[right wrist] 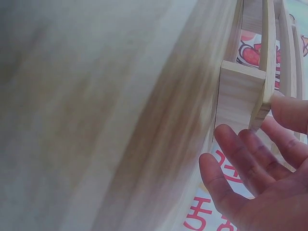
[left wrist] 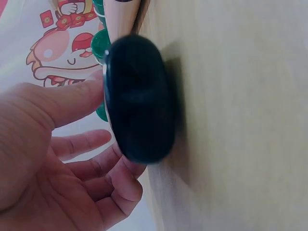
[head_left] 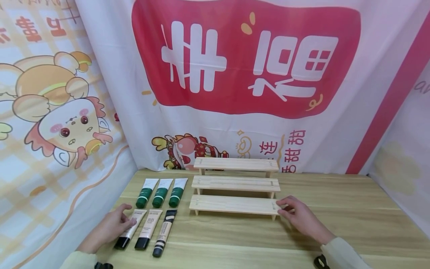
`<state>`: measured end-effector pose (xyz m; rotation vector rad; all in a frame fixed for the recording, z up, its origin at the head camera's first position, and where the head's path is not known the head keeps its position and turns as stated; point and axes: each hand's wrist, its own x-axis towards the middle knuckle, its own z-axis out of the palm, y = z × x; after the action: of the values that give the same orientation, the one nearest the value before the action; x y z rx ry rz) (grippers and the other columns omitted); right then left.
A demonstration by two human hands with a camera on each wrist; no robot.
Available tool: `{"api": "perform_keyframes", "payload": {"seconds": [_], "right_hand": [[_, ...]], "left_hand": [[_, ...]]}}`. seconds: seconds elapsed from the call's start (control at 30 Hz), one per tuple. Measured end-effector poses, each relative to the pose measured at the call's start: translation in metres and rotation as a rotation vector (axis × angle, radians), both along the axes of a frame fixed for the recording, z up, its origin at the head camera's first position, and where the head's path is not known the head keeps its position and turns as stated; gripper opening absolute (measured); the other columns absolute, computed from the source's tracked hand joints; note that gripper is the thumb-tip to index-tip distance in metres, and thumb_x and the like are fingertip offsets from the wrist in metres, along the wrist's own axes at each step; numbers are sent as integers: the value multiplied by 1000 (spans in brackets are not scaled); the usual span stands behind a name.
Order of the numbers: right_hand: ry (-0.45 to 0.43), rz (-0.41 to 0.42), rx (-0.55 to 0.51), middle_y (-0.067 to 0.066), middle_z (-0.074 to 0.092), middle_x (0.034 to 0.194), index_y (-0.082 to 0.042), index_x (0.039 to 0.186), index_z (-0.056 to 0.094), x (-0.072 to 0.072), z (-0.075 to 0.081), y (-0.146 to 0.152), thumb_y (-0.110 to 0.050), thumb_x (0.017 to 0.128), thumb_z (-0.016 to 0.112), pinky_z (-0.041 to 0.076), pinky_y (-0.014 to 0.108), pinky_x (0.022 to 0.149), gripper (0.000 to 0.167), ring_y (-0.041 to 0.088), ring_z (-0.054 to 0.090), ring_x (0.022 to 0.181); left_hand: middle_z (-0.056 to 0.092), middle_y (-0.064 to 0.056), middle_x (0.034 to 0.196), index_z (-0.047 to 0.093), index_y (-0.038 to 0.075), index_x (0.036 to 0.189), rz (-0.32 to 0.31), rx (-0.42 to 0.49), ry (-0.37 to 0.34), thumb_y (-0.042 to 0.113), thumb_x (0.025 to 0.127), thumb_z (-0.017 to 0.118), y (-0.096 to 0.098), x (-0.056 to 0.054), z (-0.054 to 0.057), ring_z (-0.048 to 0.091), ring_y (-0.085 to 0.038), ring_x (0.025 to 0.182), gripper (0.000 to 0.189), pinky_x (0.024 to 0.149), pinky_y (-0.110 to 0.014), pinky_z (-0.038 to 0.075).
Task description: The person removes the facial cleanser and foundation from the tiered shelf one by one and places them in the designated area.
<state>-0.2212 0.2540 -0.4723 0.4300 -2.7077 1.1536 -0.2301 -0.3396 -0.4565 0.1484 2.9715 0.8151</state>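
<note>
My left hand (head_left: pixel 115 226) is at the leftmost BB cream tube (head_left: pixel 132 226), a pale tube with a black cap that lies on the table. In the left wrist view the thumb is against one side of this tube and curled fingers meet the other, with the black cap (left wrist: pixel 139 98) facing the camera. My right hand (head_left: pixel 300 216) touches the right end of the lowest step of a pale wooden three-step display stand (head_left: pixel 235 203). In the right wrist view the thumb lies at the board's corner, the other fingers loosely extended beside the end.
Beside the left tube lie another BB cream tube (head_left: pixel 149 228) and a slim beige tube with dark ends (head_left: pixel 164 233). Behind them is a row of three white-and-green tubes (head_left: pixel 161 192). Printed cloth (head_left: pixel 245 123) hangs behind the wooden table (head_left: pixel 349 213), and another sheet stands at left.
</note>
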Motion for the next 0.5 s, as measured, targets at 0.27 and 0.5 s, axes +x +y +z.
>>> {"api": "perform_keyframes", "payload": {"seconds": [0.27, 0.5], "right_hand": [[7, 5, -1, 1, 60, 99, -7, 104, 67, -1, 0, -1, -5, 85, 69, 52, 29, 75, 19, 19, 62, 86], [11, 8, -6, 2, 60, 100, -7, 103, 67, 0, 1, -2, -4, 85, 69, 52, 30, 75, 18, 19, 63, 86]], "left_hand": [[58, -2, 73, 39, -12, 126, 46, -10, -36, 25, 86, 69, -2, -1, -2, 55, -14, 64, 62, 57, -32, 47], [58, -3, 73, 39, -12, 126, 46, -10, -39, 27, 87, 68, -3, -3, -2, 55, -14, 63, 62, 57, -33, 47]]}}
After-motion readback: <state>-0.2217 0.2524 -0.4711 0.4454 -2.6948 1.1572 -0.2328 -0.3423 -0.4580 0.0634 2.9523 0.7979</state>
